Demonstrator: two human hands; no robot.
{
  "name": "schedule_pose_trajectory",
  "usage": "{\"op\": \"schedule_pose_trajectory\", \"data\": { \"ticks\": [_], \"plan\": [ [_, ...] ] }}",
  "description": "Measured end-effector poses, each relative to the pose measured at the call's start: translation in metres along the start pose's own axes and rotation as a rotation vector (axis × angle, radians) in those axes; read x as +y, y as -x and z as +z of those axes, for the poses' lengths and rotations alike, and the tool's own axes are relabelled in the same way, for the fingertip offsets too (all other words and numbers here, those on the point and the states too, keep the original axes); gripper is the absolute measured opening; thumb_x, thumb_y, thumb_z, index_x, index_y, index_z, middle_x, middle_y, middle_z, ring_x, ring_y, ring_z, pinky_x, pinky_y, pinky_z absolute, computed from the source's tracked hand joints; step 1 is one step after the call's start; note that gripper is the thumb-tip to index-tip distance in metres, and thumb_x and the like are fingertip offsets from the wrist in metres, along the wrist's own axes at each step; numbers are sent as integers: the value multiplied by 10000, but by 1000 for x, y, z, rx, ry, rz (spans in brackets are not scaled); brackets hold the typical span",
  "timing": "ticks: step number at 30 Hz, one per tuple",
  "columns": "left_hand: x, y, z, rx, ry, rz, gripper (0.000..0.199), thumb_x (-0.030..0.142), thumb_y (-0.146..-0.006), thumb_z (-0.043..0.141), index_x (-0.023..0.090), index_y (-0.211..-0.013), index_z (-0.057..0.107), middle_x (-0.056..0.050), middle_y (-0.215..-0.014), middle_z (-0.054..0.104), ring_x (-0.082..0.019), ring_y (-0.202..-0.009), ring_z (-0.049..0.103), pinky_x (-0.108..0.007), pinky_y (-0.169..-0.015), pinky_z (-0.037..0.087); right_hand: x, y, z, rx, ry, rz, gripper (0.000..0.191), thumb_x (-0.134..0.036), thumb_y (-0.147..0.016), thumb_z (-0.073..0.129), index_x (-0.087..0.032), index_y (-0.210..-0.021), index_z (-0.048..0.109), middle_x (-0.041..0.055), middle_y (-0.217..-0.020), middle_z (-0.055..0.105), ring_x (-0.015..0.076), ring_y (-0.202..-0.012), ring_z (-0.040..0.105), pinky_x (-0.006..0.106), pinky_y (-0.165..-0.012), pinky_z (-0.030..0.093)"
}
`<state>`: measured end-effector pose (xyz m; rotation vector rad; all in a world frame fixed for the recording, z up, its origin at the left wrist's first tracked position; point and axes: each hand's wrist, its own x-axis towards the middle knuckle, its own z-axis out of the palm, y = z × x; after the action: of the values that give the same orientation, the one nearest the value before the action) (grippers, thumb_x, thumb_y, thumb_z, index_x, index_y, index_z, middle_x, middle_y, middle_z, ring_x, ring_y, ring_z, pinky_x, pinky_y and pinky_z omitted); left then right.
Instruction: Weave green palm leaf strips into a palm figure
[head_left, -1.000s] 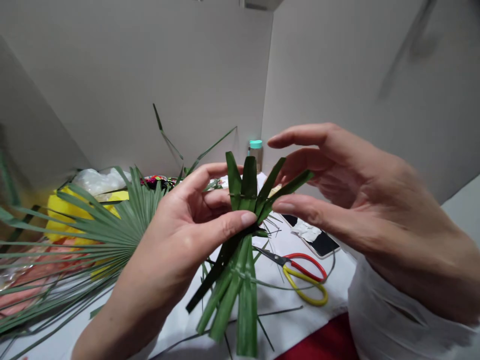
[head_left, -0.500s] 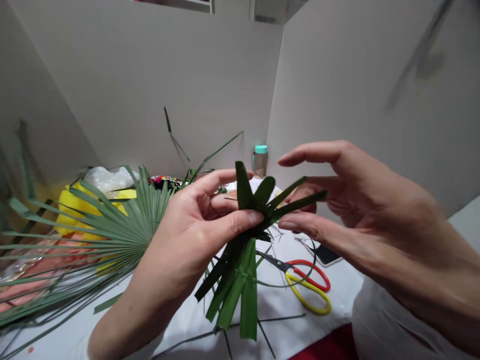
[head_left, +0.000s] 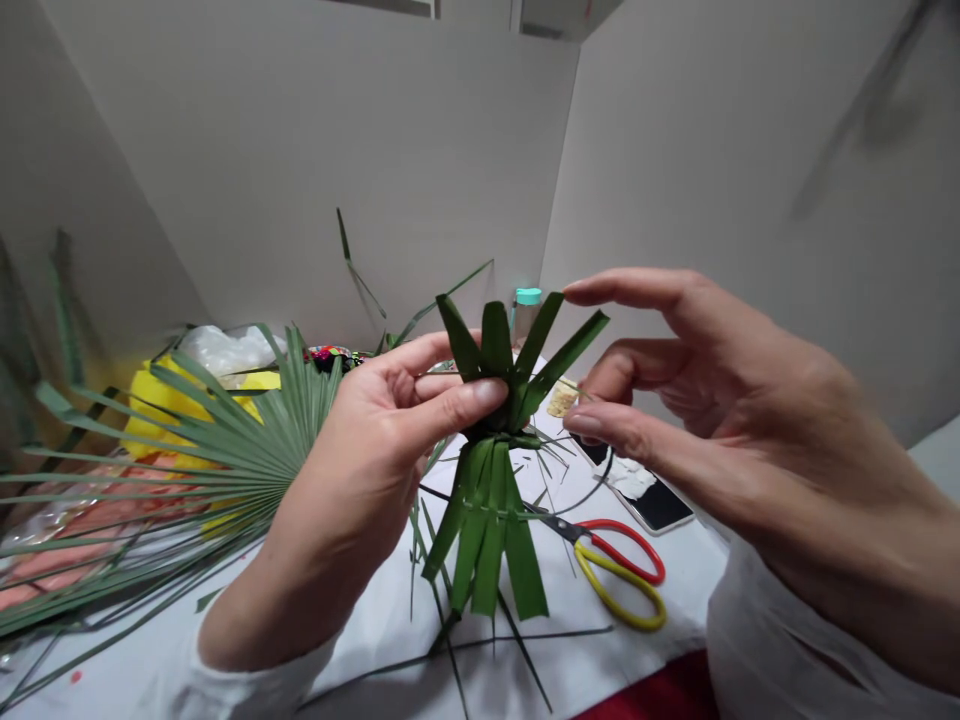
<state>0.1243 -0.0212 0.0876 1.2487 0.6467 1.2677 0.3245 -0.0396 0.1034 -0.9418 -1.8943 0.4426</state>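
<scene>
My left hand (head_left: 390, 430) pinches a woven green palm-leaf piece (head_left: 491, 480) at its tight middle between thumb and fingers. Flat strips fan upward from that knot and others hang downward, crossed by a thin strip. My right hand (head_left: 712, 420) is held open just right of the upper strips, its fingertips curved close to them. I cannot tell whether its lowest fingertip touches the leaf. The piece's centre is partly hidden behind my left thumb.
A fan palm leaf (head_left: 225, 470) lies left over a yellow bag (head_left: 161, 425). Red-and-yellow-handled scissors (head_left: 611, 570) and a smartphone (head_left: 652, 505) rest on a white tablecloth (head_left: 360, 640). A teal-capped bottle (head_left: 527, 310) stands behind. Thin leaf strips lie about.
The woven piece has turned in my left hand, and its strips now stand more evenly up and down. My right hand has eased back from the strips.
</scene>
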Motion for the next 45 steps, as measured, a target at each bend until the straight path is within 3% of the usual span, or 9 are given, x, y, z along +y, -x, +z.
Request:
{"op": "schedule_pose_trajectory", "data": {
  "ticks": [4,11,18,23,27,32,41,45],
  "plan": [
    [1,1,2,-49,28,-7,291,91,-853,721,164,-1131,766,-31,-970,835,-171,-877,778,-218,-823,583,-1,-2,5,-1,0,-7,481,-285,-874,753,-289,-1322,580,-44,-726,683,160,-591,621,290,-381,419],
    [0,2,0,-77,16,-5,331,63,-871,684,180,-1170,768,-26,-1007,840,-193,-937,783,-244,-863,593,-1,-5,10,36,-15,12,650,-262,-852,773,-348,-1444,521,-60,-682,689,170,-541,600,295,-377,357],
    [12,3,-4,-5,-91,5,447,44,-838,680,198,-1257,719,-25,-1160,813,-200,-1096,740,-228,-948,557,6,-10,10,78,-162,84,584,-262,-882,737,-316,-1423,524,-62,-706,703,169,-631,671,304,-571,527],
    [11,9,-5,43,-229,-46,391,99,-782,769,276,-1131,754,11,-1110,812,-189,-1052,736,-184,-851,564,7,-9,3,52,-139,48,608,-271,-913,723,-235,-1470,481,-50,-708,687,147,-645,636,268,-522,484],
    [6,7,-4,1,-293,-89,261,118,-745,806,244,-970,760,-11,-937,793,-203,-900,722,-223,-764,570,8,-8,1,19,-154,34,587,-250,-923,708,-222,-1465,486,-58,-683,653,139,-616,603,275,-526,462],
    [4,3,0,-118,-229,-87,310,54,-816,710,278,-1006,811,11,-947,789,-141,-801,662,-187,-728,537,8,-9,1,26,-118,33,553,-249,-925,688,-240,-1447,505,-63,-669,640,151,-612,613,301,-557,466],
    [5,4,8,-125,-122,-155,319,54,-819,720,323,-946,837,37,-939,777,-140,-831,638,-178,-678,511,8,-10,2,25,-94,15,543,-290,-936,693,-259,-1446,511,-85,-630,587,127,-560,504,287,-565,437],
    [3,5,8,-107,-116,-137,318,46,-799,732,312,-941,832,34,-914,760,-134,-804,618,-176,-651,497,9,-10,2,14,-129,20,569,-361,-927,735,-282,-1445,513,-72,-672,600,132,-587,527,286,-561,444]
  ]
}}
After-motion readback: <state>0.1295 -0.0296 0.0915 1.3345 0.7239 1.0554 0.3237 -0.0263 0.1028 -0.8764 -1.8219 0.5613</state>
